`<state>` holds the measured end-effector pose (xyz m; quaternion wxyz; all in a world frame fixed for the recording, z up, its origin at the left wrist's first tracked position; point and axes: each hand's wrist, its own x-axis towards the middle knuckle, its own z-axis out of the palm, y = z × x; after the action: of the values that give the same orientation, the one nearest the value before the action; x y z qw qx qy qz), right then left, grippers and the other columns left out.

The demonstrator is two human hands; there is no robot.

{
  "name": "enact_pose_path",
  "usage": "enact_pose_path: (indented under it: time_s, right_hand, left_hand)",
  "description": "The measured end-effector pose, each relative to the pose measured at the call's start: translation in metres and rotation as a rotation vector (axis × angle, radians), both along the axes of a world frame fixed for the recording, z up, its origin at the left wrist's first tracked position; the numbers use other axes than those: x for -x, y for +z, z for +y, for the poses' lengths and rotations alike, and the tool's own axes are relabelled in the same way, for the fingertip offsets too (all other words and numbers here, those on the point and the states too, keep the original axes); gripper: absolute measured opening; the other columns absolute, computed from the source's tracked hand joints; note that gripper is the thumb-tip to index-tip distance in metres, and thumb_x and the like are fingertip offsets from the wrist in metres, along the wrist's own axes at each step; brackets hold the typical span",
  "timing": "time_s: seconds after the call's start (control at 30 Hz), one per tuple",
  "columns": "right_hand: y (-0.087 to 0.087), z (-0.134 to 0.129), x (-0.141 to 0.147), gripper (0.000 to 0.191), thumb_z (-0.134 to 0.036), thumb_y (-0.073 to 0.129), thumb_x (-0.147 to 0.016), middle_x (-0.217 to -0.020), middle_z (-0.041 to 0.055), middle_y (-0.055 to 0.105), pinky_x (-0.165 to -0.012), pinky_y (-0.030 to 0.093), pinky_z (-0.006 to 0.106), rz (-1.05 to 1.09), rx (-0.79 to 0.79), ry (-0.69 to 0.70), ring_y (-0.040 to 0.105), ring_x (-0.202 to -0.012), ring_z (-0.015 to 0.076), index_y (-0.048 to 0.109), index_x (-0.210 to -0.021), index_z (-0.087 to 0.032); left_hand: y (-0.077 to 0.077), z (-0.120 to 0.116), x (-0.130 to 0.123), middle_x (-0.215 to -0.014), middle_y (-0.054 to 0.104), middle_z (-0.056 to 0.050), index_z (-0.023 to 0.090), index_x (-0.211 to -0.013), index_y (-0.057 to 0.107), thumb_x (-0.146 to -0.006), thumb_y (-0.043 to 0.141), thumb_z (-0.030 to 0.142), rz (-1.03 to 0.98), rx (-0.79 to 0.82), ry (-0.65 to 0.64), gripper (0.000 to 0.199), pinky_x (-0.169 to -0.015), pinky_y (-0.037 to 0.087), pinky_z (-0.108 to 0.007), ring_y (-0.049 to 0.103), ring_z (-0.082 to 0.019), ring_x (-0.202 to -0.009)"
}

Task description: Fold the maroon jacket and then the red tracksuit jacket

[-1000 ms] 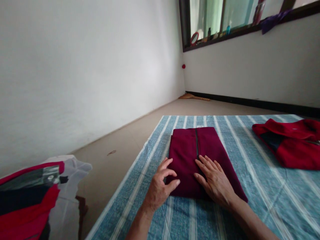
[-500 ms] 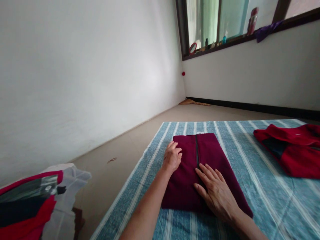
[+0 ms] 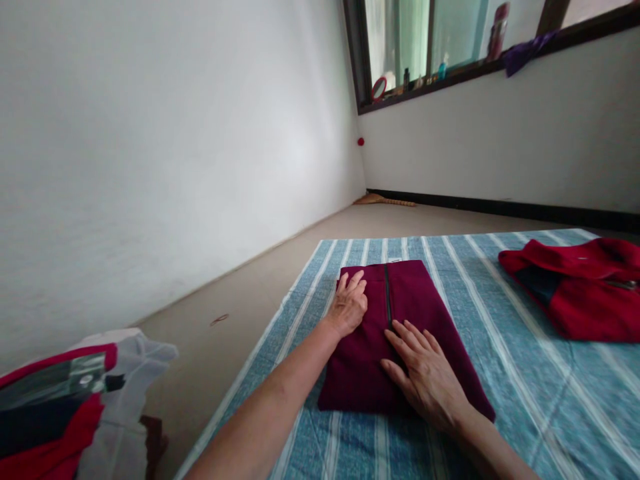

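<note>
A maroon garment [image 3: 440,313] with a dark zipper [image 3: 388,293] lies folded into a flat rectangle on a blue striped cloth [image 3: 490,373]. A small white label shows at its far edge. My left hand [image 3: 349,305] rests on its upper left part, fingers extended and pointing away from me. Lower down, my right hand [image 3: 425,373] lies flat on the garment, fingertips beside the lower visible end of the zipper. Neither hand grasps anything.
A red and navy garment [image 3: 585,287] lies on the cloth at the right. At lower left, red and dark clothing [image 3: 45,413] sits with a white bag [image 3: 145,360]. A broom [image 3: 383,200] lies in the far corner. Bottles and a mirror [image 3: 379,89] line the windowsill.
My left hand has shifted slightly inward over the garment, its fingers straighter. The right hand stays flat in the same place. The whole view has shifted slightly.
</note>
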<state>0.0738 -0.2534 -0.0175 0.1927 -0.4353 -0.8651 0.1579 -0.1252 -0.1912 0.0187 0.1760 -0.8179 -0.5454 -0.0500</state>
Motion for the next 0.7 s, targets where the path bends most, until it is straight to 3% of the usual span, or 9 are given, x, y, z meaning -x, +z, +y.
enact_pose_path:
  time_s: [0.13,0.3,0.43,0.5,0.57,0.6,0.7]
  right_hand:
    - [0.000,0.000,0.000,0.056,-0.056,0.035,-0.092,-0.145,0.0028,0.038,-0.110,0.023,0.049,-0.003,-0.007,-0.001,0.029,-0.136,0.0265,0.048,-0.135,-0.023]
    - [-0.001,0.000,0.000,0.056,-0.057,0.035,-0.092,-0.145,0.0027,0.038,-0.110,0.024,0.050,0.003,-0.012,0.000,0.029,-0.136,0.0267,0.048,-0.135,-0.024]
    - [0.000,0.000,0.000,0.056,-0.056,0.036,-0.092,-0.145,0.0031,0.039,-0.110,0.024,0.050,0.009,-0.014,-0.003,0.029,-0.136,0.0264,0.049,-0.135,-0.023]
    - [-0.001,0.000,0.000,0.056,-0.056,0.036,-0.092,-0.144,0.0031,0.040,-0.110,0.024,0.049,0.007,-0.017,-0.006,0.029,-0.136,0.0262,0.049,-0.135,-0.023]
    - [-0.002,0.000,0.000,0.055,-0.056,0.036,-0.092,-0.144,0.0030,0.040,-0.110,0.024,0.049,0.010,-0.026,-0.008,0.030,-0.136,0.0259,0.049,-0.134,-0.023]
    - [-0.003,0.000,-0.001,0.054,-0.055,0.037,-0.091,-0.144,0.0029,0.040,-0.110,0.024,0.049,0.013,-0.031,-0.008,0.030,-0.136,0.0258,0.049,-0.134,-0.024]
    - [-0.004,0.001,-0.001,0.054,-0.055,0.037,-0.092,-0.144,0.0030,0.041,-0.109,0.025,0.048,0.019,-0.045,-0.002,0.031,-0.135,0.0253,0.050,-0.134,-0.024]
  left_hand:
    - [0.005,0.007,0.017,-0.122,0.060,-0.014,0.014,-0.082,0.066,-0.077,0.049,0.006,-0.055,-0.013,0.127,0.020,-0.107,0.033,-0.044,0.043,-0.026,-0.126]
    - [0.018,-0.003,0.073,-0.108,0.064,-0.014,0.015,-0.081,0.064,-0.079,0.045,0.010,-0.117,-0.038,0.439,0.020,-0.103,0.038,-0.038,0.053,-0.023,-0.114]
    - [0.034,-0.037,0.127,-0.087,0.065,-0.025,0.010,-0.066,0.064,-0.075,0.048,0.012,-0.143,-0.023,0.779,0.019,-0.084,0.043,-0.058,0.057,-0.040,-0.102]
    - [0.040,-0.057,0.141,-0.095,0.062,-0.032,0.008,-0.065,0.065,-0.071,0.049,0.010,-0.150,-0.034,0.903,0.017,-0.077,0.040,-0.068,0.051,-0.050,-0.108]
    - [0.043,-0.074,0.139,-0.113,0.058,-0.031,0.007,-0.076,0.068,-0.071,0.049,0.008,-0.159,-0.035,0.907,0.019,-0.082,0.037,-0.070,0.042,-0.050,-0.119]
    - [0.043,-0.082,0.132,-0.119,0.057,-0.026,0.010,-0.083,0.068,-0.072,0.049,0.009,-0.161,-0.019,0.872,0.022,-0.089,0.038,-0.065,0.042,-0.044,-0.122]
    - [0.040,-0.099,0.086,-0.113,0.066,-0.007,0.021,-0.086,0.069,-0.080,0.052,0.016,-0.255,0.067,0.609,0.018,-0.101,0.041,-0.037,0.055,-0.022,-0.114]
